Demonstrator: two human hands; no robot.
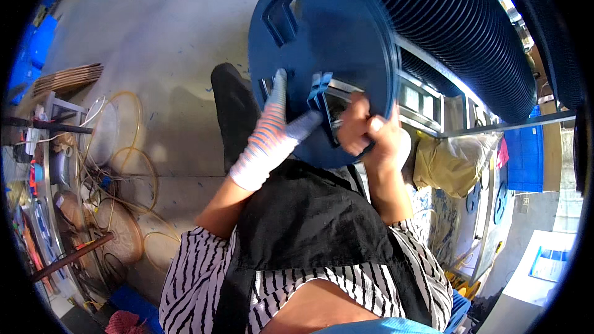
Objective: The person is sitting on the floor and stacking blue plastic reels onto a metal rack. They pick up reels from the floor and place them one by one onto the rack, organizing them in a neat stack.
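A large dark blue plastic reel disc (334, 31) with cut-out openings stands tilted in front of my body, its round face toward me. My left hand (269, 133), in a white glove with striped and blue fingers, lies against its lower left face; the index finger is stretched out and the thumb is apart. At the lower right rim, my right hand (371, 127) curls its fingers round the disc's edge beside a cut-out. That hand is slightly blurred, and the disc hides part of it. Small light-blue tabs (318, 86) show near the middle.
Long rows of stacked dark discs (458, 31) rest on a metal rack (427, 105) at the upper right. A tan sack (451, 161) and a blue crate (525, 158) are at the right. Yellowish hose (139, 148) coils over the floor at left, near stacked cardboard (71, 79).
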